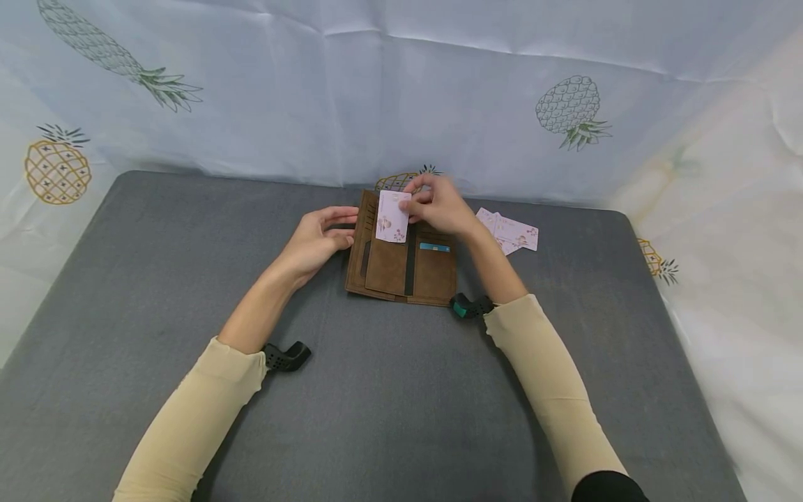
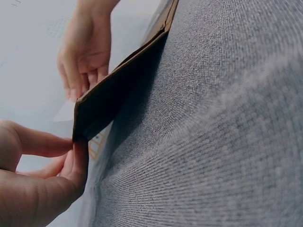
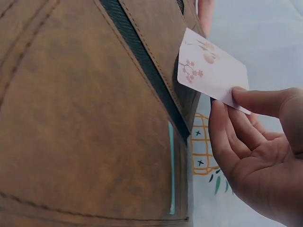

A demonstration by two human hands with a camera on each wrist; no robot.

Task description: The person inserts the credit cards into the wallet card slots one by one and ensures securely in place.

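Note:
A brown leather wallet [image 1: 385,270] lies unfolded on the grey table, its left side raised. My left hand [image 1: 314,244] pinches the wallet's left edge between thumb and fingers, as the left wrist view shows at the wallet corner [image 2: 94,113]. Between thumb and fingers, my right hand [image 1: 442,206] holds a pale pink card [image 1: 389,223] with a flower print. That card [image 3: 213,68] is over the wallet's left half, tilted in the right wrist view. A blue card edge [image 1: 435,247] shows in a slot of the right half.
Several similar pink cards [image 1: 522,234] lie overlapping on the table, right of the wallet and partly behind the right forearm. The grey tabletop [image 1: 376,404] extends toward the front. Behind its far edge hangs a white cloth [image 1: 439,90] with pineapple prints.

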